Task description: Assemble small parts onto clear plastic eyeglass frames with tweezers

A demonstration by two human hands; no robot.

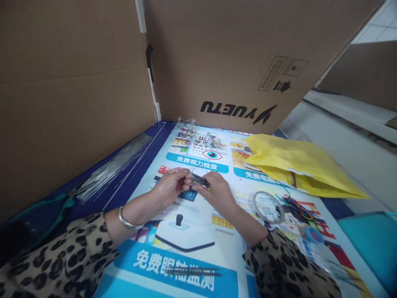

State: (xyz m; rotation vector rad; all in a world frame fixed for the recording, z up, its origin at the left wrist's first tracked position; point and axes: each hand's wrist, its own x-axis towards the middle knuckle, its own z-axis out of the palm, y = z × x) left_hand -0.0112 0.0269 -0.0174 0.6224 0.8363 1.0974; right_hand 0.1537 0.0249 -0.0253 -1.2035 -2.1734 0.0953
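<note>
My left hand and my right hand meet over the middle of a printed sheet. Closed in the right hand is a small dark metal tool that looks like pliers, its head pointing left toward the left fingertips. The left thumb and fingers are pinched together at the tool's tip. Fine thin wire shows just above them, partly hidden by the fingers. Beyond the hands, small tangled wire pieces lie on the sheet. Dark thin rods lie near the front.
Cardboard panels stand behind and at left. A bundle of straight silvery wires lies left, by a teal-edged tray. At right are a yellow bag, a pale ring, coloured cords, a blue roll and a teal item.
</note>
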